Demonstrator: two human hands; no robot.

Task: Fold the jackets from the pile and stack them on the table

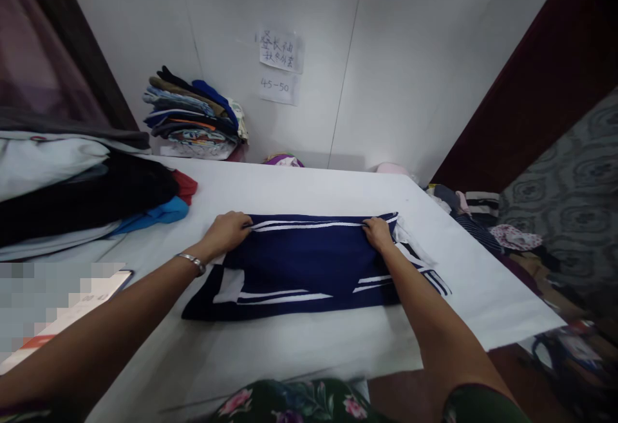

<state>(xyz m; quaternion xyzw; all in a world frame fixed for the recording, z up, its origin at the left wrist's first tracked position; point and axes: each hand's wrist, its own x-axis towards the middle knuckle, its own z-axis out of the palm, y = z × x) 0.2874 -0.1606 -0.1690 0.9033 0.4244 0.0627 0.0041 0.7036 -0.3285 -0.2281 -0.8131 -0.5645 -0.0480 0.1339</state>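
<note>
A navy blue jacket (309, 255) with white stripes lies partly folded on the white table (309, 339) before me. My left hand (226, 235) pinches its far left edge, with a silver bracelet (193, 263) on the wrist. At the far right edge, my right hand (378, 234) grips the same cloth. Between the two hands the striped far edge runs nearly straight. A striped end of the jacket sticks out to the right, beyond my right forearm. The fingertips of both hands are partly hidden by the fabric.
Stacked folded clothes (193, 114) stand by the wall at the back left. A larger heap of garments (87, 185) covers the table's left side. More clothes (483, 217) lie beyond the right edge. Two handwritten paper notes (280, 65) are on the wall.
</note>
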